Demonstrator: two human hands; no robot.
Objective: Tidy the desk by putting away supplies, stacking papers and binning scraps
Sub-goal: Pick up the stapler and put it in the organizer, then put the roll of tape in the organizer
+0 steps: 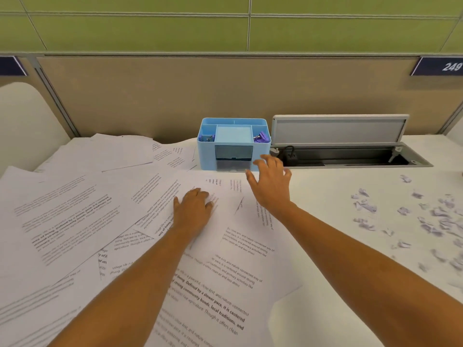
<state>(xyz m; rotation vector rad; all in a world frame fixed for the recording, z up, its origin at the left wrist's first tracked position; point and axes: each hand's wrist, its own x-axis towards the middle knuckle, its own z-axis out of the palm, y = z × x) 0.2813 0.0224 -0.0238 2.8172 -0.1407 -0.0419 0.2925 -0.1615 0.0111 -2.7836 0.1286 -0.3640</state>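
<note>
Fingers: I saw the right hand (271, 189) with fingers (270, 161) spread, holding nothing; the left hand (191, 211) had its fingers close together and slightly bent, tips pressing a sheet.
Papers: the printed papers (75, 209) lay loose and overlapping across the left and middle of the desk, under both forearms.
Scraps: torn paper scraps (436, 221) were scattered to the right, well apart from the sheets.
Organizer: a blue organizer (206, 156) stood at the back, just beyond the right hand, with purple binder clips (261, 137) in its side compartments.
In the way: I noted sheets reaching the organizer's left foot.
Cable tray: an open cable tray (350, 159) sat beside the organizer, its lid (338, 128) raised.
Surface: the desk (325, 196) was white.
Room: a beige partition (175, 96) stood behind, carrying a number plate (441, 66) that read 249.
</note>
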